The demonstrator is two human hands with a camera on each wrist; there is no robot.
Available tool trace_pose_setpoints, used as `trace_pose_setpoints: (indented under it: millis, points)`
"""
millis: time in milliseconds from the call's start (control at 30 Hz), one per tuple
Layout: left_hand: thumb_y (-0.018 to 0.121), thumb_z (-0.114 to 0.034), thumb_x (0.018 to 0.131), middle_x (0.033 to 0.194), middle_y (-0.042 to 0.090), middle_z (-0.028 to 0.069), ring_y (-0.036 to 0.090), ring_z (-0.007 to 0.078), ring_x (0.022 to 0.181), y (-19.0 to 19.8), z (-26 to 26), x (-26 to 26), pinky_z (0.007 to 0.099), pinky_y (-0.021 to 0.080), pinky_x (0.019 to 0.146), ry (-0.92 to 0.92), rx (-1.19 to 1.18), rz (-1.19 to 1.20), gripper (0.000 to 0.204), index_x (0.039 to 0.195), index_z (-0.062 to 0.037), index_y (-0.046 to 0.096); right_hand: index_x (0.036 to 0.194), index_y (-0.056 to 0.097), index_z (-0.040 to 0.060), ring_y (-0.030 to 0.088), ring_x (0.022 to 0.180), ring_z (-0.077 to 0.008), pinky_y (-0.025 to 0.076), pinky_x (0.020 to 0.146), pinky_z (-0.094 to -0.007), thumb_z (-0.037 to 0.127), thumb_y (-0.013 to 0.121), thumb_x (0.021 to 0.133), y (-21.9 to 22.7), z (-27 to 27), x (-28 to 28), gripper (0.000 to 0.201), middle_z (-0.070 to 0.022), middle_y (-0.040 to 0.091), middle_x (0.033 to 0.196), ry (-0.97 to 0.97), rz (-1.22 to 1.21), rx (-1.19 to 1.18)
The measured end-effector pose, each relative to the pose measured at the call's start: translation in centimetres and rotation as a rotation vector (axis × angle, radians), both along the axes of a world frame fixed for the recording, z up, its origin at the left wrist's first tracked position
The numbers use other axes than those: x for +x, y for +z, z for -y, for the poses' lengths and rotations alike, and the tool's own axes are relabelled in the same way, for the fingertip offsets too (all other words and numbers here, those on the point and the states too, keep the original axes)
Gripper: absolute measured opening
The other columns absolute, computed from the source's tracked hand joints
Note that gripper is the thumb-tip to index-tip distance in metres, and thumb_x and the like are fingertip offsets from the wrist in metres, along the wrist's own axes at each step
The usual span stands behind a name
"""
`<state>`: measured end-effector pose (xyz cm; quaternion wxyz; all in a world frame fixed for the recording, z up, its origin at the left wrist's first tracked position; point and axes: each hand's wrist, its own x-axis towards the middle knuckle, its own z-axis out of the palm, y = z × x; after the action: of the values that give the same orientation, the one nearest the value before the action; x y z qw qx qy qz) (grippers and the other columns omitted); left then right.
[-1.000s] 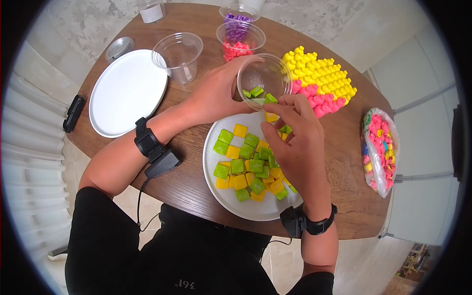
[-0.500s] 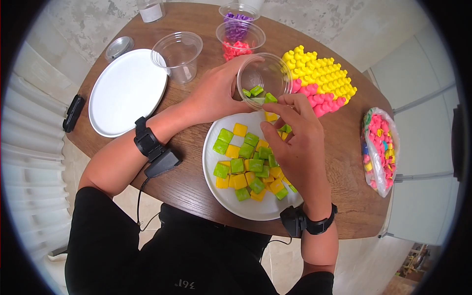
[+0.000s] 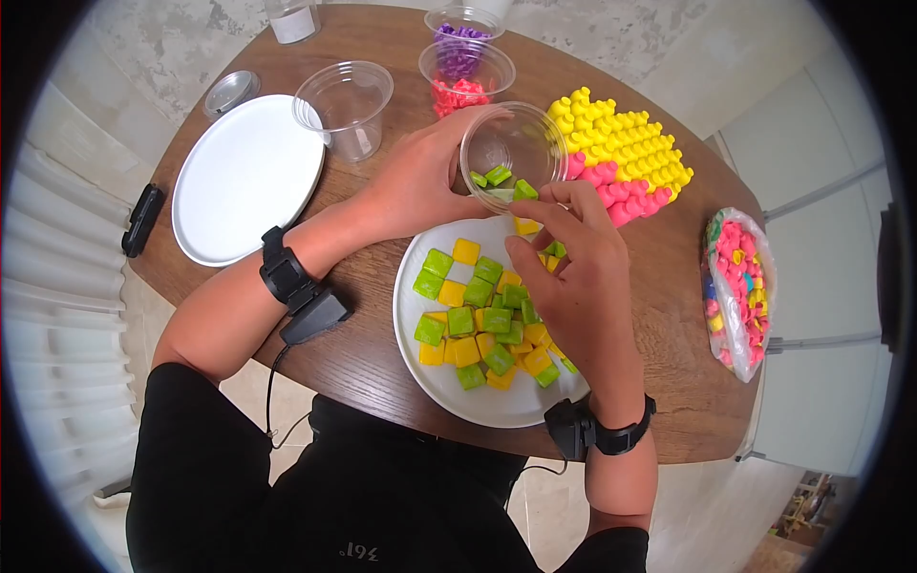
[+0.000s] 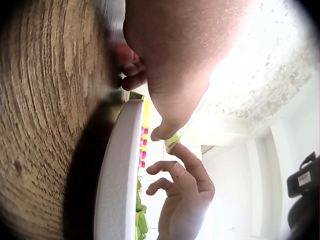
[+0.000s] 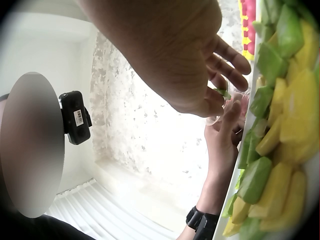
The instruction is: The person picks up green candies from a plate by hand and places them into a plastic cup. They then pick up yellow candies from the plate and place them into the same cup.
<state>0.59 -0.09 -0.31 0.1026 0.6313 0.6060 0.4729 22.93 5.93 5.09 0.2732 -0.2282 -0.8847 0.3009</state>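
Bare white plate far L, spare cup just beside. L hand grips clear cup w/ green pcs inside, nr far edge of loaded plate. R hand at cup rim, can't tell if pinching; blocks part of loaded plate. Yellow/pink figures beyond, bag far R.

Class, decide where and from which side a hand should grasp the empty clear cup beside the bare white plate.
Probably the clear cup's wall, just under the rim, from the right: it stands upright, narrows downward, and the bare white plate crowds its left.
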Motion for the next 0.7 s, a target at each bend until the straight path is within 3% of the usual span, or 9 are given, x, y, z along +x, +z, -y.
trace_pose_setpoints:
  millis: [33,267,333,700]
  points:
    - [0.093,-0.014,0.071,0.143,0.068,0.0141,0.075,0.0227,0.099,0.0,0.0,0.0,0.0356,0.061,0.08,0.0,0.004,-0.002,0.096,0.156,-0.0106,0.049,0.115,0.076,0.0026,0.074,0.084,-0.0299,0.06,0.074,-0.0428,0.009,0.079,0.089,0.0,0.0,0.0,0.026,-0.0112,0.066,0.116,0.0,0.002,-0.001]
    - [0.093,-0.015,0.07,0.143,0.067,0.015,0.075,0.0249,0.1,0.4,0.1,0.1,0.036,0.061,0.079,0.002,0.018,-0.021,0.095,0.156,-0.0112,0.05,0.115,0.076,0.0024,0.074,0.084,-0.0303,0.06,0.074,-0.0429,0.009,0.079,0.089,0.1,0.0,0.0,0.027,-0.0112,0.066,0.116,0.005,0.009,-0.005]
    - [0.095,-0.008,0.068,0.156,0.06,0.0119,0.059,0.0279,0.144,1.2,0.4,0.3,0.0404,0.048,0.119,0.009,-0.111,0.031,0.099,0.157,-0.0073,0.05,0.115,0.076,0.0024,0.074,0.085,-0.0307,0.06,0.074,-0.0431,0.01,0.079,0.089,0.0,0.0,0.0,0.027,-0.0113,0.066,0.117,0.003,0.012,-0.006]
    - [0.095,-0.008,0.067,0.155,0.061,0.0114,0.06,0.0272,0.142,1.1,0.3,0.4,0.0398,0.048,0.118,0.011,-0.089,0.022,0.1,0.157,-0.0083,0.05,0.115,0.077,0.0025,0.074,0.087,-0.0314,0.06,0.076,-0.0436,0.01,0.079,0.089,0.0,0.0,0.1,0.027,-0.0113,0.066,0.117,0.002,0.024,0.004]
